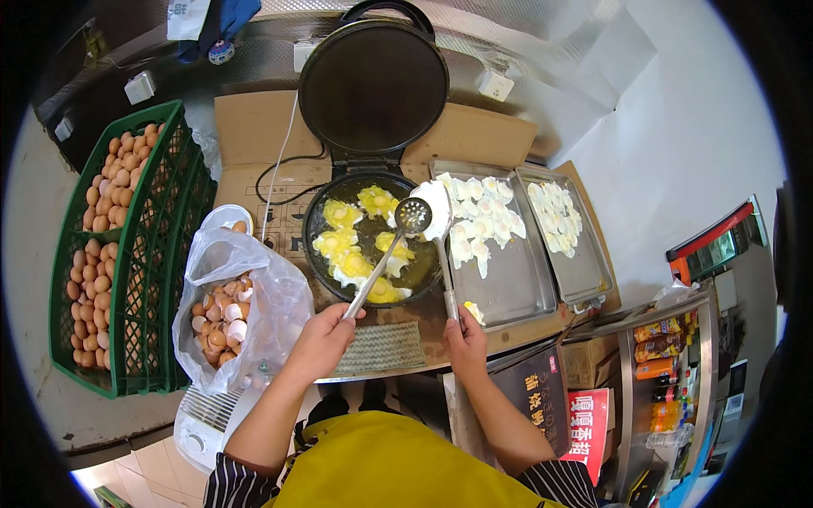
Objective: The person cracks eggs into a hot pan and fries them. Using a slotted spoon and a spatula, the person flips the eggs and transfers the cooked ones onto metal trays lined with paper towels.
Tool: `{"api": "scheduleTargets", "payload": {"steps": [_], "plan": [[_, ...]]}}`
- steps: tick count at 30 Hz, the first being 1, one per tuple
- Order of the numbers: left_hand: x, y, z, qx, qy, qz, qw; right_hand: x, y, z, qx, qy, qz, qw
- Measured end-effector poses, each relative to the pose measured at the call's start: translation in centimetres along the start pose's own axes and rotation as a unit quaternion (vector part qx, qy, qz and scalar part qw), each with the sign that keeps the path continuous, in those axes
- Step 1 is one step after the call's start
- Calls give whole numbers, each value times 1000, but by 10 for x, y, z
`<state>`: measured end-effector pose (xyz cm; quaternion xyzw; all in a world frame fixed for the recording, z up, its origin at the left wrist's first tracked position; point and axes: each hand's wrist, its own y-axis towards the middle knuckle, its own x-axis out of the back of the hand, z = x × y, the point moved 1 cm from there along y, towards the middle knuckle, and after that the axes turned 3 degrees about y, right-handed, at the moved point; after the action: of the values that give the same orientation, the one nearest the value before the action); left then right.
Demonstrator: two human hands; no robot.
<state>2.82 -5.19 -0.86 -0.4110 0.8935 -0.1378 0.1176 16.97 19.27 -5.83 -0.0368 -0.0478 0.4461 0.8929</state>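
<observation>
My left hand (327, 343) grips the handle of a perforated metal ladle (413, 216), its bowl over the right side of a round electric griddle (368, 240). My right hand (465, 336) holds a metal spatula (444, 270). Its head reaches the griddle's right rim, under or beside a bright white patch (432, 197) that looks like egg white. Several frying eggs (351, 263) with yellow tops lie in the griddle. To the right, fried eggs (479, 209) cover the upper part of a metal tray (514, 279). A small egg piece (473, 311) lies at its lower left corner.
The griddle's lid (373, 86) stands raised behind. A second tray (581, 279) holds more fried eggs (552, 216). Green crates (120, 305) of brown eggs stand left, near a plastic bag (279, 279) of eggshells (219, 324). A patterned cloth (381, 348) lies at the front edge.
</observation>
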Motion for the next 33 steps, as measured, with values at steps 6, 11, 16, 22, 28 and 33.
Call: {"api": "scheduleTargets", "payload": {"steps": [6, 11, 16, 22, 28, 33], "plan": [[2, 0, -7, -3, 23, -8, 1000, -8, -1, 31, -30, 20, -9, 999], [0, 2, -14, -24, 25, -2, 999, -7, 4, 39, -14, -12, -20, 1000], [-1, 5, -15, -34, 16, 0, 999, -7, 5, 49, -12, 27, -13, 999], [0, 5, -16, -39, 24, -4, 999, -4, 10, 44, 12, -13, -29, 999], [3, 2, -15, -45, 5, -10, 999, -7, 10, 48, 5, -6, -23, 1000], [4, -2, -20, -41, 0, -17, 999, -10, 9, 52, 16, -32, -21, 999]]}}
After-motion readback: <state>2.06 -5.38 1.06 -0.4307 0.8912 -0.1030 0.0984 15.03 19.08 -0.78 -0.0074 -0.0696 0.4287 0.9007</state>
